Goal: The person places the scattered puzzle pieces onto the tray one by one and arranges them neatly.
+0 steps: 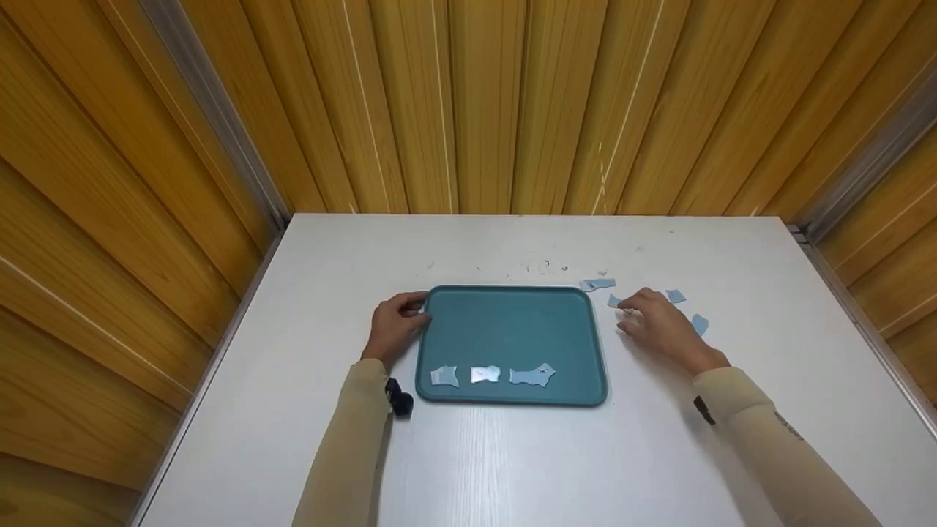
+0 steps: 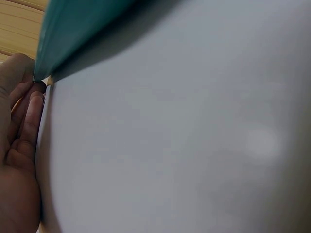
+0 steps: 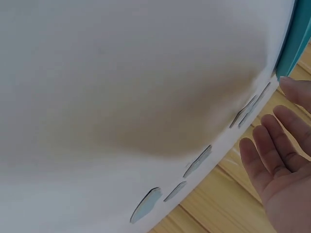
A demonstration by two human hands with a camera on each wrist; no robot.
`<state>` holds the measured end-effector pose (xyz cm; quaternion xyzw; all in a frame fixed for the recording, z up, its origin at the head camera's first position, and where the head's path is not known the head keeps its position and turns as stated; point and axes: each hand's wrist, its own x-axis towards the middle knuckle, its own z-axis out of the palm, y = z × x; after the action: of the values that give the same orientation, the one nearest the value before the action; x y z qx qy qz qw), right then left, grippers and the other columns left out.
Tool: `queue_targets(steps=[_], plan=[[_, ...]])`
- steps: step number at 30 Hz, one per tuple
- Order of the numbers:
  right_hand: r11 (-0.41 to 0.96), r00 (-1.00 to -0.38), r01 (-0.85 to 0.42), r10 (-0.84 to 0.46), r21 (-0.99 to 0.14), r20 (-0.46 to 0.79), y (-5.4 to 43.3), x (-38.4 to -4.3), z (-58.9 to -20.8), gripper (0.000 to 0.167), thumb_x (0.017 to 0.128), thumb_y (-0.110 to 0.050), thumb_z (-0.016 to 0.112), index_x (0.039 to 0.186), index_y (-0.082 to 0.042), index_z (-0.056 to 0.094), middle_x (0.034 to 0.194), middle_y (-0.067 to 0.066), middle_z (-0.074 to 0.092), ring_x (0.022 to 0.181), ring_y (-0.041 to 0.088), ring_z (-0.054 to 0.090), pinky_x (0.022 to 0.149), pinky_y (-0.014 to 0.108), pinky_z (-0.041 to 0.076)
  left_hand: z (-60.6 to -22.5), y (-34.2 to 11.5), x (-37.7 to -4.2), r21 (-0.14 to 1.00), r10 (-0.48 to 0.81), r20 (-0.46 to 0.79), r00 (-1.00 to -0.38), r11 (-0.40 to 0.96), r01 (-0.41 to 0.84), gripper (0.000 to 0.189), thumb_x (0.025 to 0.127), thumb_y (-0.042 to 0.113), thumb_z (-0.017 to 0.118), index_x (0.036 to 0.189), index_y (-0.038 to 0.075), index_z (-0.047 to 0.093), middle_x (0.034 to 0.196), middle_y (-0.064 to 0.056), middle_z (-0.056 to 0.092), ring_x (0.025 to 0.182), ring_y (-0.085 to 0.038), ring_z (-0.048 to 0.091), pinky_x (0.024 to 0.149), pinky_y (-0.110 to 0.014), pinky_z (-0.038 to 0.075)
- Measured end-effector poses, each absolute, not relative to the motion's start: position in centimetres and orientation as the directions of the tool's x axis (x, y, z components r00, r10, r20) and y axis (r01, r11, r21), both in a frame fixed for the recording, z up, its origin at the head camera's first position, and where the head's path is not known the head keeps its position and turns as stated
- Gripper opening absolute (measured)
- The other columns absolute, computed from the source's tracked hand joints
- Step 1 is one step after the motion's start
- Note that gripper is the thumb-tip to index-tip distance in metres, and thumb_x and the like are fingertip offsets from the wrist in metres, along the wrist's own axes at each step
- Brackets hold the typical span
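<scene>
While your left hand (image 1: 394,326) pinches the tray (image 1: 512,333), lightly narrow your right hand (image 1: 665,328) — fingers parted — around the fragment (image 1: 613,301) beside it.

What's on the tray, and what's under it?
On the tray, three light-blue pieces lie in a row near the edge closest to the person. Underneath, the tray covers that patch of white table, so anything there cannot be seen.

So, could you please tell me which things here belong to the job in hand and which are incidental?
Likely the job:
teal tray, its edge held by the left hand
jagged light-blue pieces on the tray
loose light-blue pieces near the right hand

Incidental:
wood-patterned wall
small dark marks on the table
</scene>
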<state>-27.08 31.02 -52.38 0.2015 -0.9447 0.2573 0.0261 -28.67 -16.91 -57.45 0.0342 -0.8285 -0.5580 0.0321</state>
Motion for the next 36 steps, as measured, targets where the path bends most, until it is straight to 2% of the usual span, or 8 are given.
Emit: queue_targets(steps=[12,18,25,36], plan=[[0.823,-0.954,-0.275,-0.299,-0.497,0.033,32.2,-28.4,-52.5,0.04,0.101,-0.006,0.069,0.137,0.009,0.062,0.131,0.025,0.059,0.129,0.046,0.054,0.111,0.061,0.042,-57.4,-17.0,-28.7,0.926,-0.09,0.01,-0.996,0.376,-0.025,0.041,0.089,0.006,0.08,0.129,0.013,0.077,0.115,-0.003,0.074,0.107,-0.021,0.066,0.097,-0.039,0.053],[0.835,-0.953,-0.275,-0.301,-0.477,0.022,32.1,-29.0,-52.3,0.036,0.102,-0.005,0.069,0.134,0.01,0.064,0.126,0.024,0.061,0.126,0.044,0.056,0.111,0.06,0.042,-57.4,-17.0,-28.8,0.928,-0.092,0.009,-0.996,0.372,-0.026,0.041,0.09,0.006,0.079,0.129,0.013,0.077,0.115,-0.002,0.074,0.107,-0.021,0.065,0.097,-0.039,0.052],[0.823,-0.938,-0.331,-0.34,-0.462,0.066,32.0,-29.4,-52.5,0.029,0.099,-0.003,0.071,0.125,0.01,0.069,0.116,0.021,0.063,0.115,0.042,0.06,0.102,0.058,0.049,-57.3,-16.8,-28.5,0.913,-0.079,0.036,-0.996,0.408,0.001,0.041,0.09,0.003,0.08,0.131,0.009,0.075,0.118,-0.006,0.074,0.109,-0.022,0.066,0.099,-0.04,0.053],[0.844,-0.946,-0.3,-0.323,-0.445,0.025,32.0,-29.9,-52.3,0.025,0.101,-0.003,0.07,0.123,0.009,0.071,0.113,0.02,0.065,0.113,0.041,0.062,0.102,0.058,0.049,-57.3,-16.8,-28.6,0.911,-0.078,0.048,-0.996,0.412,0.012,0.04,0.09,0.003,0.08,0.13,0.01,0.076,0.117,-0.005,0.074,0.108,-0.022,0.066,0.098,-0.04,0.053]])
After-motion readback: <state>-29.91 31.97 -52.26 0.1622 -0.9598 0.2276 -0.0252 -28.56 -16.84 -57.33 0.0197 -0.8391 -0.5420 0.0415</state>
